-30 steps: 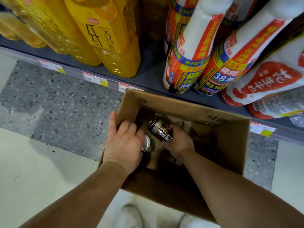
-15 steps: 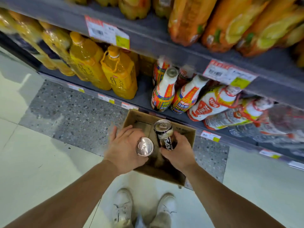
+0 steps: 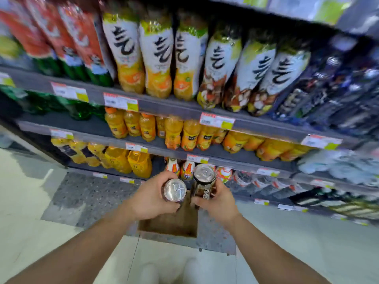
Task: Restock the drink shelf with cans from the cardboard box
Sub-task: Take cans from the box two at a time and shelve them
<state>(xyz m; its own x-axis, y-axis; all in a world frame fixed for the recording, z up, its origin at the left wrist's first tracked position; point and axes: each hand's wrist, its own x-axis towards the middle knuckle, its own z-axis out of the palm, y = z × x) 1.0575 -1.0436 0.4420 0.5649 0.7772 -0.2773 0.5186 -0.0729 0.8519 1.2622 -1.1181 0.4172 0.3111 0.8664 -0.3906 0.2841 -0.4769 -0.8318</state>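
hands: left (image 3: pixel 150 198) grips can (image 3: pixel 175 190), right (image 3: pixel 218 201) grips Pepsi can (image 3: pixel 204 182) | below: cardboard box (image 3: pixel 168 226)

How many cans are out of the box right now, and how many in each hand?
Cans in the left hand: 1, the can seen top-on
Cans in the right hand: 1, the black Pepsi can
Total: 2, both held above the cardboard box

The cardboard box (image 3: pixel 168 226) sits on the floor (image 3: pixel 41 222) at the foot of the drink shelf (image 3: pixel 184 111), whose boards carry blurred, seemingly juice, bottles (image 3: pixel 155 58).
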